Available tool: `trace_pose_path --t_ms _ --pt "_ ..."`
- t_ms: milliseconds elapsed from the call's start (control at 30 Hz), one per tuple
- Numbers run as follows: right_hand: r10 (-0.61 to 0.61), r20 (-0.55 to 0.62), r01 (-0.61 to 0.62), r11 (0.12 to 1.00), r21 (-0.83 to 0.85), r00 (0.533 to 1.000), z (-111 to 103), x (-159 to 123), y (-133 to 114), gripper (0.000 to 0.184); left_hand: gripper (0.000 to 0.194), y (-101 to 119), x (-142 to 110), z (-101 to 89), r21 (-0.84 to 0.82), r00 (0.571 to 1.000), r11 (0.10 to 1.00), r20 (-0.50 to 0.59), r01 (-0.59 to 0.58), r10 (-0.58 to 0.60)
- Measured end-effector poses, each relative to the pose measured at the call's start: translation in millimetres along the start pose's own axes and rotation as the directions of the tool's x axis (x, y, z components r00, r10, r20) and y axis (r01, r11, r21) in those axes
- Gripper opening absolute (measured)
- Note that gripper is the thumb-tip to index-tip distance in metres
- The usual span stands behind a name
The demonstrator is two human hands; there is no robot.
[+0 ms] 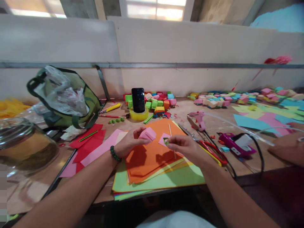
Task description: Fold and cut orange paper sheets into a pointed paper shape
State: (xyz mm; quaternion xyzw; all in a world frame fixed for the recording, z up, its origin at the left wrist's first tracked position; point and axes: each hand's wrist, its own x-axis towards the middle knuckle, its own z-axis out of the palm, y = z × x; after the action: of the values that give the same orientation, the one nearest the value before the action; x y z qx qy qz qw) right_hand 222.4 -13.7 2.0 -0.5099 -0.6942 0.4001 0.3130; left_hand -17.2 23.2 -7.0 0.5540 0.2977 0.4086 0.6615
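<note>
My left hand (132, 141), with a dark green bead bracelet (115, 154) at its wrist, grips a folded pink paper box (147, 134) between thumb and fingers. To its right, my right hand (180, 144) pinches a small green folded paper strip (166, 141). A pink paper piece (162, 138) shows just behind that strip; whether my fingers touch it I cannot tell. Both hands are above a stack of orange paper (144, 161), which lies on light green sheets (161, 183). A thin pale stick (170, 130) lies on the orange paper, partly hidden by my right hand.
Red-handled scissors (215, 152), a pink glue gun (198, 119) and a purple device (236, 145) lie to the right. A phone (138, 99) stands in a yellow tape roll (139, 114) before several paper cubes (154, 104). At left are a green bag (91, 103) and glass jar (26, 145). Another person's arm (287, 147) rests far right.
</note>
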Motion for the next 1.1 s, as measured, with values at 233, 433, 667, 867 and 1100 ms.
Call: trace_pose_path --t_ms 233,433,667,867,1100 --pt "0.164 0.041 -0.144 0.689 0.71 0.986 4.2 -6.8 -3.8 0.028 0.041 2.0 -3.9 16.0 0.118 0.998 0.992 0.061 -0.04 0.033" --pt "-0.038 -0.139 0.098 0.881 0.463 0.99 15.4 -10.4 -7.6 0.018 0.036 -1.1 -4.9 16.1 0.358 0.988 0.921 0.082 -0.152 0.131" --pt "-0.307 -0.265 0.336 0.939 0.071 0.914 20.3 -17.7 -13.9 0.005 0.035 -0.8 -5.2 17.4 0.468 0.986 0.868 0.077 -0.167 0.148" --pt "-0.365 -0.261 0.381 0.924 0.015 0.894 20.6 -15.7 -13.6 0.004 0.035 1.0 -6.9 20.9 0.51 0.985 0.842 0.08 -0.173 0.154" --pt "-0.329 -0.202 0.338 0.941 0.013 0.923 18.6 -15.4 -12.8 0.007 0.036 1.3 -9.0 22.9 0.499 0.99 0.855 0.094 -0.142 0.109"
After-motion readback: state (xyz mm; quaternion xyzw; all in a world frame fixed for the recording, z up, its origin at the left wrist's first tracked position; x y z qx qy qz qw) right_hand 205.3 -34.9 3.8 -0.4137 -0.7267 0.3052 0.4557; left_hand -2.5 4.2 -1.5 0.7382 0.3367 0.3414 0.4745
